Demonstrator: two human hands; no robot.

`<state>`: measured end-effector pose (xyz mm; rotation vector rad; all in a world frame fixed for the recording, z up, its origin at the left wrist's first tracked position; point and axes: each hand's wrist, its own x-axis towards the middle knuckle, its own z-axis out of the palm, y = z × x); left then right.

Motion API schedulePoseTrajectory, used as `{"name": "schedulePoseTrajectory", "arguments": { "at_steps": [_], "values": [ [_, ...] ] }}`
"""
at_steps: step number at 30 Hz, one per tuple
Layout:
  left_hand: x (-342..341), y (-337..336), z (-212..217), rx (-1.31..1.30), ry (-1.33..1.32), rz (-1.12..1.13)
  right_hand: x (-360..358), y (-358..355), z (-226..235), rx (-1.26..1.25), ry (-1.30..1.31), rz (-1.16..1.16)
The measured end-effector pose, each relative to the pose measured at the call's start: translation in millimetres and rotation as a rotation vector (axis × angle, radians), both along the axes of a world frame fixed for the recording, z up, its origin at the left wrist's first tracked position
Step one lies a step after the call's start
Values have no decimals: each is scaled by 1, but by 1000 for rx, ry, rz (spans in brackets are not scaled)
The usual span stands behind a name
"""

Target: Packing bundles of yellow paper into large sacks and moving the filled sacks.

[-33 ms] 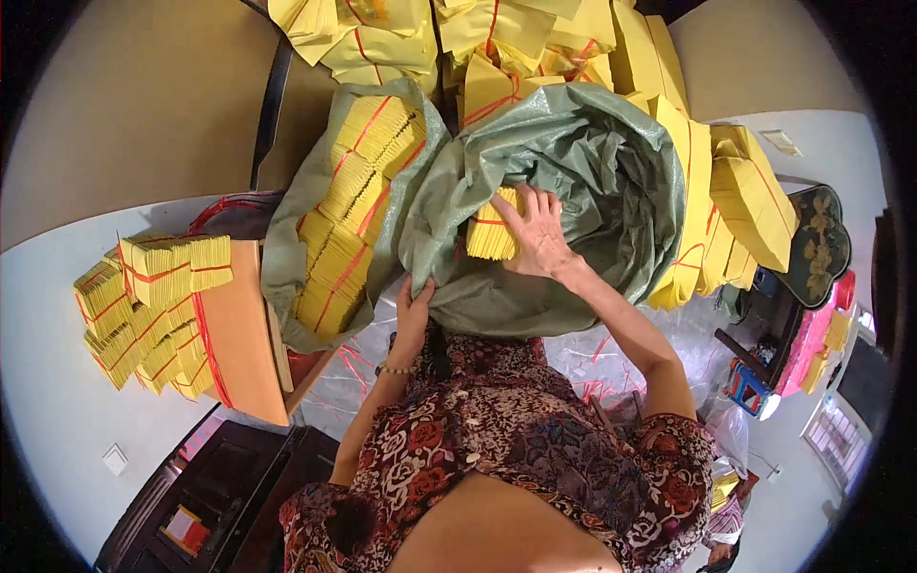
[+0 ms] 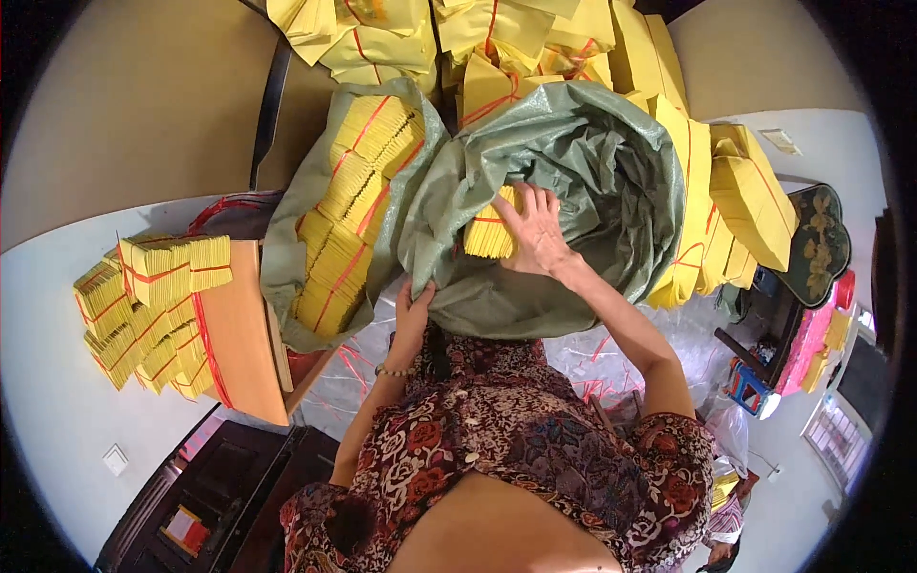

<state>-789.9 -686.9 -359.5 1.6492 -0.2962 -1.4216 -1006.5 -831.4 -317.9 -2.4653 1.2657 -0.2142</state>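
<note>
A large green woven sack stands wide open in front of me, its rim folded and crumpled. Inside its left part, my right hand grips a bundle of folded yellow paper tied with red string. The thumb lies across the bundle's top and the fingers curve over its far side. My left hand pinches the sack's near left rim. Close by on the left, a second green sack is packed with similar yellow bundles tied in red. The bottom of the open sack is partly hidden.
More tied yellow bundles sit on a wooden table at the left. Tall yellow paper stacks stand behind the sacks and to the right. A dark stool seat is at the far right. Red string scraps lie on the floor. Another person is at the lower right.
Almost nothing differs. The yellow bundle and my right hand have shifted very slightly to the left inside the sack; my left hand keeps its place on the rim.
</note>
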Motion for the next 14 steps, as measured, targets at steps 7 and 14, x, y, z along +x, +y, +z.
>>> {"name": "schedulePoseTrajectory", "arguments": {
  "at_steps": [7, 14],
  "values": [
    [26, 9, 10, 29, 176, -37, 4, -11, -17, -54, 29, -7],
    [23, -6, -1, 31, 254, 31, 20, -1, -20, 30, 52, 43]
  ]
}}
